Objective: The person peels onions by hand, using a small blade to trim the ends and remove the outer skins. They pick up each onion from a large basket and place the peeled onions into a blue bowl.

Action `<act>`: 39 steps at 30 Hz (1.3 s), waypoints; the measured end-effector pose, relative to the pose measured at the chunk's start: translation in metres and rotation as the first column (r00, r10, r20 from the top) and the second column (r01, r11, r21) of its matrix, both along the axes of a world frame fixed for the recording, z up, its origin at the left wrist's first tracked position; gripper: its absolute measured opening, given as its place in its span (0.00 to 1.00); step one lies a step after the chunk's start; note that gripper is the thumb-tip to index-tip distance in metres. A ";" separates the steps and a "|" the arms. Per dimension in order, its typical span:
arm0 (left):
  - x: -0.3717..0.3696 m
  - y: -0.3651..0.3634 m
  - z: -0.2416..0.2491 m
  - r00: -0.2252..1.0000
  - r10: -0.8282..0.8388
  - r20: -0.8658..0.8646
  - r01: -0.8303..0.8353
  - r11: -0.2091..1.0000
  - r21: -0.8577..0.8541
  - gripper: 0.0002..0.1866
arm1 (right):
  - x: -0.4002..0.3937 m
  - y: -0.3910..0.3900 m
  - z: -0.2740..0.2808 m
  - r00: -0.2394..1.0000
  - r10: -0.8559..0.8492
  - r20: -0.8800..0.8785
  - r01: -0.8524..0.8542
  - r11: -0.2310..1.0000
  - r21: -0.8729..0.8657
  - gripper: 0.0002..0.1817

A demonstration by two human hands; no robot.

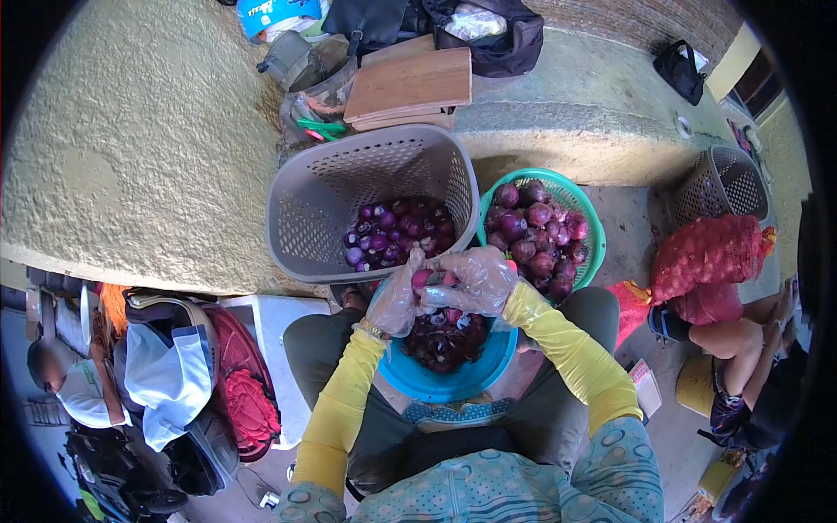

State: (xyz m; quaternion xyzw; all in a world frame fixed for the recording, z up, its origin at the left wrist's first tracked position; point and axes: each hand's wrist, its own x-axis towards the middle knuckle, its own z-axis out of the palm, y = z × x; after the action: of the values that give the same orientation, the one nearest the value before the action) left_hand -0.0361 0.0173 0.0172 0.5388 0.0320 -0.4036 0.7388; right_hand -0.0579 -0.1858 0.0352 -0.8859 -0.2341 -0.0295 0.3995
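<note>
My left hand [397, 301], in a clear plastic glove, is closed around a red onion [423, 278] above the blue basin. My right hand [481, 281], gloved the same way, meets it at the onion with curled fingers. A small red tip shows by the right hand, but what that hand grips is largely hidden. Below both hands, the blue basin [404, 373] holds a heap of dark onion skins [445, 342]. Beyond the left hand stands a grey perforated basket [318, 205] with shiny peeled onions [388, 231]. A green basket [595, 213] of unpeeled onions [540, 227] is beyond the right hand.
Red mesh sacks [711, 261] of onions lie at right, near a seated person [737, 366]. Another grey basket [724, 187] stands behind them. Wooden boards [410, 87] and bags [501, 39] rest on the ledge. Backpacks [244, 375] and another person [87, 383] are at left.
</note>
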 end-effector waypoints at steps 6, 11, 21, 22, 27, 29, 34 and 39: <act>0.004 0.003 -0.011 0.989 0.053 0.139 -0.059 0.998 0.033 0.32 | -0.001 -0.001 0.007 0.999 0.036 -0.017 -0.036 0.998 -0.054 0.25; 0.004 -0.001 0.002 0.983 0.171 0.071 -0.164 0.982 -0.090 0.35 | 0.001 0.000 -0.006 0.987 -0.072 -0.142 0.082 0.994 0.071 0.26; 0.011 -0.003 -0.016 0.956 0.261 0.133 -0.201 0.914 -0.353 0.20 | 0.009 -0.002 -0.032 0.830 0.112 -0.546 0.226 0.828 0.514 0.21; 0.013 -0.001 -0.018 0.955 0.259 0.141 -0.194 0.912 -0.361 0.17 | 0.011 -0.003 -0.034 0.851 0.120 -0.512 0.192 0.835 0.515 0.21; 0.014 0.005 -0.012 0.960 0.233 0.152 -0.155 0.901 -0.405 0.18 | 0.009 -0.007 -0.009 0.975 -0.137 -0.172 0.169 0.967 0.190 0.22; 0.015 0.008 -0.012 0.971 0.190 0.144 -0.119 0.911 -0.394 0.20 | 0.009 -0.010 -0.007 0.981 -0.156 -0.115 0.173 0.974 0.149 0.23; 0.018 0.011 -0.005 0.935 0.153 0.320 -0.034 0.937 -0.347 0.26 | 0.006 -0.016 0.015 0.986 -0.066 -0.150 0.082 0.992 0.100 0.24; 0.019 0.015 -0.008 0.952 0.114 0.286 -0.005 0.935 -0.355 0.25 | 0.004 -0.013 0.010 0.997 -0.066 -0.043 0.072 0.987 0.145 0.27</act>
State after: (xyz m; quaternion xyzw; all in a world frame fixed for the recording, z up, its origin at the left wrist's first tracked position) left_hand -0.0175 0.0325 0.0096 0.4526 -0.1370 -0.2932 0.8309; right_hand -0.0534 -0.1993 0.0453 -0.8621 -0.1927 -0.0434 0.4667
